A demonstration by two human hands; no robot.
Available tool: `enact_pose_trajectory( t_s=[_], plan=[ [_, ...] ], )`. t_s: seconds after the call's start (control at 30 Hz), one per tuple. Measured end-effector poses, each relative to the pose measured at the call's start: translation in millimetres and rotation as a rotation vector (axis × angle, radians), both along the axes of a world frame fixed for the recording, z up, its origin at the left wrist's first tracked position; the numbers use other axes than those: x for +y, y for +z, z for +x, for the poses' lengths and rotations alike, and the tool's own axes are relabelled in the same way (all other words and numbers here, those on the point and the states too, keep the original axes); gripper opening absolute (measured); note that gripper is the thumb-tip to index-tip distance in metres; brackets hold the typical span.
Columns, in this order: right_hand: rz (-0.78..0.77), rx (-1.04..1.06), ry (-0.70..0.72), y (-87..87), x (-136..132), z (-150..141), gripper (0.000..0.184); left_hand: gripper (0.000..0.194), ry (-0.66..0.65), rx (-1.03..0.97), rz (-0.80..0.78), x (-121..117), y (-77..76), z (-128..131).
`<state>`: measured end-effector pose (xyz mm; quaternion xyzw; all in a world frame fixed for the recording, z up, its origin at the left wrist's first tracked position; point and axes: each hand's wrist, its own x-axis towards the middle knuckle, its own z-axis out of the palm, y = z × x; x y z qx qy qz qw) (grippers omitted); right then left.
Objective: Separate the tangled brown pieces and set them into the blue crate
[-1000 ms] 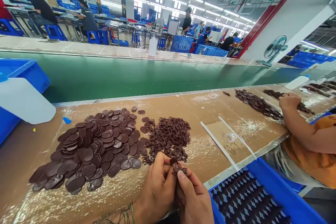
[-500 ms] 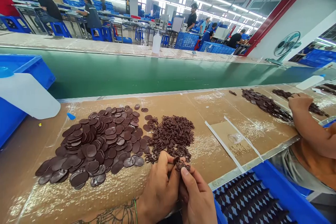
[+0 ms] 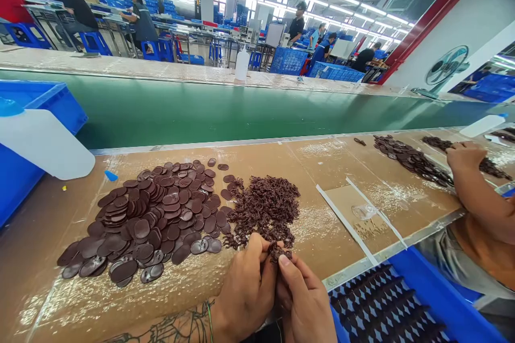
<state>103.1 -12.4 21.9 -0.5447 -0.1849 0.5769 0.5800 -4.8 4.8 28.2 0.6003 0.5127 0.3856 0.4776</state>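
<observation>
My left hand (image 3: pixel 249 284) and my right hand (image 3: pixel 301 292) meet close together at the table's near edge. Both are closed, pinching a small dark brown moulded piece (image 3: pixel 277 251) with a knobbly, curled shape between thumbs and fingertips. Most of its underside is hidden by my fingers. Just beyond my hands lies a heap of small curly brown pieces (image 3: pixel 265 203). To its left spreads a larger pile of flat, glossy brown oval discs (image 3: pixel 161 214).
At lower right a blue tray (image 3: pixel 450 305) holds rows of brown pieces. A white bottle (image 3: pixel 48 144) and a blue bin (image 3: pixel 64 102) stand at left. Behind runs a green belt (image 3: pixel 201 112). A co-worker's hand (image 3: pixel 466 155) is at right among similar piles.
The brown piece has turned slightly between my fingertips, and its raised dark end no longer stands out. My hands stay together in nearly the same place. The view has shifted a little.
</observation>
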Motion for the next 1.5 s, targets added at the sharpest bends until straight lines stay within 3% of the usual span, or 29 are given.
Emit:
enact_pose_trajectory(
  t_s=[0.17, 0.57, 0.87, 1.13, 1.5],
  plan=[
    [0.007, 0.016, 0.049, 8.3, 2, 2, 0.045, 0.02, -0.035, 0.085, 0.035, 2, 0.7, -1],
    [-0.028, 0.148, 0.098, 25.1, 0, 2, 0.038, 0.012, -0.041, 0.12, 0.107, -2, 7.8, -5],
    [-0.017, 0.248, 0.09, 20.7, -2, 1, 0.034, 0.012, -0.069, 0.075, 0.168, -2, 6.1, -5],
    [0.004, 0.247, 0.11, 8.0, 0, 3, 0.038, 0.016, -0.069, 0.151, 0.238, -3, -1.0, -7],
    [-0.014, 0.245, 0.16, 7.5, -5, 7, 0.043, 0.02, 0.031, 0.354, 0.541, -4, -4.6, -7]
  ],
)
